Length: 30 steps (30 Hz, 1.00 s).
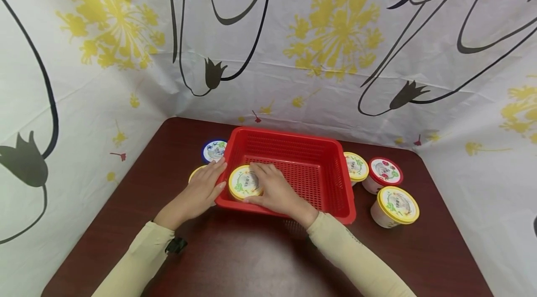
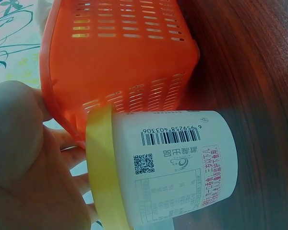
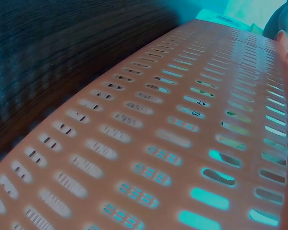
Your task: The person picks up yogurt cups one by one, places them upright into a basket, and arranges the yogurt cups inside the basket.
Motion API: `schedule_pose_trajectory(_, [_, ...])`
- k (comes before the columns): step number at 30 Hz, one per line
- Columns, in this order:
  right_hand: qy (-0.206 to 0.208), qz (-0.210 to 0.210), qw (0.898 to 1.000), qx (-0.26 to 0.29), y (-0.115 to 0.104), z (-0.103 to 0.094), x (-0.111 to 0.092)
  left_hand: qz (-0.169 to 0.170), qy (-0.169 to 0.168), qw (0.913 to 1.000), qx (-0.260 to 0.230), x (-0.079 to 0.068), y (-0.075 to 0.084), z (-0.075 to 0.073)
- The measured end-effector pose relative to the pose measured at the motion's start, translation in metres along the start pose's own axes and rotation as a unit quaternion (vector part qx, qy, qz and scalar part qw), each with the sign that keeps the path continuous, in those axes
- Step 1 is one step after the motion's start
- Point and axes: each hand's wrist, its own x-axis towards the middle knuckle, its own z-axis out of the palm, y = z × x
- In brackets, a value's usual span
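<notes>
My right hand (image 1: 278, 194) grips a yellow-lidded tub (image 1: 244, 183) in the left front corner of the red plastic basket (image 1: 293, 136), fingers at its far right side and thumb at the near edge. The left hand (image 1: 199, 194) rests along the basket's left rim with fingers extended. Just outside that wall, partly under the left hand, is a second yellow-lidded tub; the left wrist view shows its white side (image 2: 173, 167) with a barcode, close to the slotted basket wall (image 2: 120, 62). In the right wrist view, the basket's slotted wall (image 3: 134, 124) fills most of the picture.
A blue-lidded tub (image 1: 214, 150) stands left of the basket. To its right are a yellow-lidded tub (image 1: 355, 166), a red-lidded tub (image 1: 385, 171) and a nearer yellow-lidded tub (image 1: 396, 206). Patterned cloth (image 1: 268, 54) hangs around the dark wooden table (image 1: 235, 255).
</notes>
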Motion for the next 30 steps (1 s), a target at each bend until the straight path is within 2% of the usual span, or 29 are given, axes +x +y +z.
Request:
schedule_pose_trajectory(21, [-0.028,0.043,0.998,0.046,0.0004,0.0018,0.0002,-0.004,-0.004,1.0000,-0.004,-0.0003,0.0003,-0.0007])
schedule_pose_trajectory(30, [-0.027,0.037,0.998,0.044,-0.0004,0.0011,-0.0008,-0.002,-0.003,1.0000,-0.004,-0.0002,0.0007,-0.0009])
